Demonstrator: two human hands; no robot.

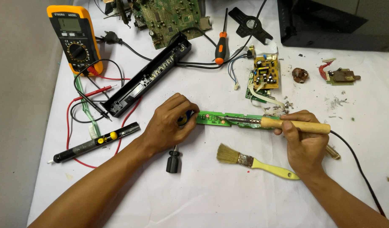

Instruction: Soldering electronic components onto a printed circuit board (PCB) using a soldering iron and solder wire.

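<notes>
A long narrow green circuit board (219,119) lies across the middle of the white table. My left hand (169,124) grips its left end, fingers curled over a small round yellow and dark part (183,119). My right hand (302,141) holds a soldering iron by its wooden handle (306,125); the metal tip (236,120) rests on the board near its centre. The iron's black cord (359,169) trails off to the lower right.
A yellow-handled brush (255,162) and a black screwdriver (173,160) lie near me. Left: a desoldering pump (93,143), a yellow multimeter (75,38) with red and black leads, a black front panel (150,78). Behind: an orange screwdriver (221,44), several boards (266,71).
</notes>
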